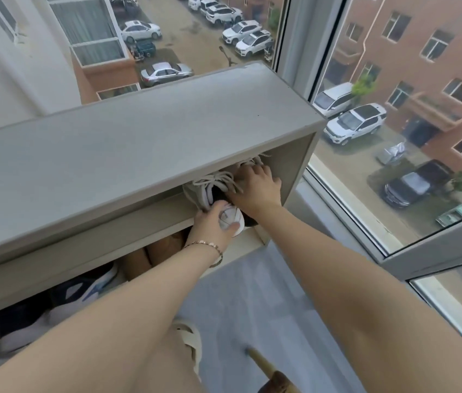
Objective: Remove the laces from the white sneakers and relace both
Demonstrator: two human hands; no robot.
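Two white sneakers sit on the top shelf of a pale shoe cabinet [139, 143], at its right end. The nearer sneaker [210, 185] shows cream laces and a white heel at the shelf's front edge. My left hand [212, 225] grips that heel, thumb across it. The second sneaker [249, 161] lies further right and is mostly hidden. My right hand [255, 185] reaches into the shelf and lies over this second sneaker, fingers curled on it.
The lower shelf holds dark blue and white shoes [82, 290] and brown ones [161, 251]. A large window [394, 137] stands right beside the cabinet. Grey floor [252, 307] lies below, with a wooden stool leg [264, 367] and my sandalled foot [190, 344].
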